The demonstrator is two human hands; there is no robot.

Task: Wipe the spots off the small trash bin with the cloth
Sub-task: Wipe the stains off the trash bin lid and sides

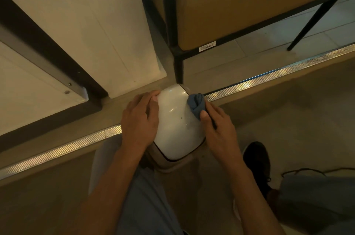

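Left hand (139,119) braces my bin (177,119), fingers flat; right hand (219,129) pinches cloth (196,106). Spot (181,118) just left of cloth remains; others probably, dim.

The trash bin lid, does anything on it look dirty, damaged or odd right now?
Yes. A dark spot sits on the white lid of the small trash bin, beside the blue cloth held by the right hand. The left hand steadies the bin. No cracks or dents show.
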